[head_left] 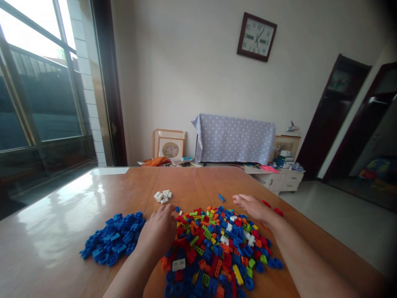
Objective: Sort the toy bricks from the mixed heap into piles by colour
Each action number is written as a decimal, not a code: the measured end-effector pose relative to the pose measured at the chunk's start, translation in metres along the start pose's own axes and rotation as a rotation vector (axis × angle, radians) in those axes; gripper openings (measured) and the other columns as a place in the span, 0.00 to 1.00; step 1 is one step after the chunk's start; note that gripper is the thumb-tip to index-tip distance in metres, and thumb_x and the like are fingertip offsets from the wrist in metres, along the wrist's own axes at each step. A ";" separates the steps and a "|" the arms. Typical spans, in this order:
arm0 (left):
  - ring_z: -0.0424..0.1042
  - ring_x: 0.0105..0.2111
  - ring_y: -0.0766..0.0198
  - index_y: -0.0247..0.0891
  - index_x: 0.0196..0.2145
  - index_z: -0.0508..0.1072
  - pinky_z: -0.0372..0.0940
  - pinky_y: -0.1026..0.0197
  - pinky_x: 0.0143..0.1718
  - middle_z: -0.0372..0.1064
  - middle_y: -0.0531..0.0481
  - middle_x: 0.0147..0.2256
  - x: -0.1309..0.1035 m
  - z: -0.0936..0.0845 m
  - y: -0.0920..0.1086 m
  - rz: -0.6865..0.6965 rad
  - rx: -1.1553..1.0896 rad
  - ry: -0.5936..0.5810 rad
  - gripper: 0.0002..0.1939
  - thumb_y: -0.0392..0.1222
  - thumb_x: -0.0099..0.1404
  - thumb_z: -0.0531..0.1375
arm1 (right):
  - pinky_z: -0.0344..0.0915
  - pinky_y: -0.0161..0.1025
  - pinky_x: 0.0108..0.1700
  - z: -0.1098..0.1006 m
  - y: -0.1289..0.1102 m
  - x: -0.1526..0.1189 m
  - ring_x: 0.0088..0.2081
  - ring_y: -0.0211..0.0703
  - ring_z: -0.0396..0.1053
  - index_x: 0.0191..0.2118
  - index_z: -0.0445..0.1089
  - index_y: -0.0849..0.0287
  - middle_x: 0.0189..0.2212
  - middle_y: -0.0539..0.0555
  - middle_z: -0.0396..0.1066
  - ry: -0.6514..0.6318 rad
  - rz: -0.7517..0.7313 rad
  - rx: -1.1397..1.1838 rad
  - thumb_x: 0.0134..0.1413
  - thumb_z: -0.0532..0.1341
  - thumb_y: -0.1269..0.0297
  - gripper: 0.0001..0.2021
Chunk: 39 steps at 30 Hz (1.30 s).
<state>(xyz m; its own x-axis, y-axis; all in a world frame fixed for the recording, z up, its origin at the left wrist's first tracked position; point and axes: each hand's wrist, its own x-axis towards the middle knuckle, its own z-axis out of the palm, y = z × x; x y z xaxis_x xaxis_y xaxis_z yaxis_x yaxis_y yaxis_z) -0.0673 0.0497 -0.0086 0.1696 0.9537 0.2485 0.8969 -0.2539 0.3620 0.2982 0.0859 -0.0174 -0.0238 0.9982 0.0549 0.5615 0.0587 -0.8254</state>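
The left hand [158, 231] lies palm down at the 9 o'clock edge of the mixed brick pile [217, 248]; its fingers are loosely curled, and I cannot tell if they hold a brick. The right hand [252, 207] hovers flat and open, holding nothing, at the pile's 1 o'clock. The sorted blue bricks [113, 240] lie at 9 o'clock from the left hand, the white bricks [163, 196] at 12, the red bricks [273, 207] just right of the right hand, all on the wooden table [62, 231].

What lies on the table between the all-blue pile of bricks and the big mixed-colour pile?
In the head view, the left hand lies between the blue pile and the mixed pile, over bare table.
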 end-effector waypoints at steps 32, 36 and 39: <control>0.70 0.55 0.57 0.42 0.53 0.68 0.62 0.60 0.53 0.71 0.45 0.55 0.000 -0.004 0.013 -0.087 0.096 -0.131 0.18 0.41 0.70 0.47 | 0.51 0.37 0.30 -0.021 0.018 -0.019 0.28 0.43 0.67 0.26 0.64 0.55 0.24 0.53 0.71 0.179 -0.107 -0.459 0.66 0.49 0.49 0.21; 0.70 0.55 0.57 0.43 0.53 0.68 0.62 0.60 0.53 0.71 0.46 0.55 0.000 0.001 0.013 -0.115 0.077 -0.110 0.18 0.41 0.70 0.47 | 0.46 0.38 0.28 -0.020 0.025 -0.017 0.27 0.41 0.64 0.25 0.62 0.55 0.23 0.52 0.69 0.160 -0.087 -0.533 0.66 0.50 0.51 0.20; 0.70 0.54 0.57 0.43 0.53 0.68 0.62 0.60 0.52 0.72 0.46 0.54 0.000 0.005 0.016 -0.100 0.068 -0.106 0.17 0.41 0.71 0.47 | 0.45 0.38 0.28 -0.019 0.028 -0.017 0.28 0.41 0.65 0.25 0.63 0.56 0.24 0.52 0.70 0.100 -0.080 -0.510 0.64 0.52 0.53 0.19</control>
<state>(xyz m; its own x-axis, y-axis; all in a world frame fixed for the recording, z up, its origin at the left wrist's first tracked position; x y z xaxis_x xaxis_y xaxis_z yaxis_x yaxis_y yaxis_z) -0.0507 0.0460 -0.0075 0.1170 0.9862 0.1168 0.9363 -0.1487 0.3181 0.3297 0.0706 -0.0304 -0.0181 0.9835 0.1801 0.8931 0.0969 -0.4392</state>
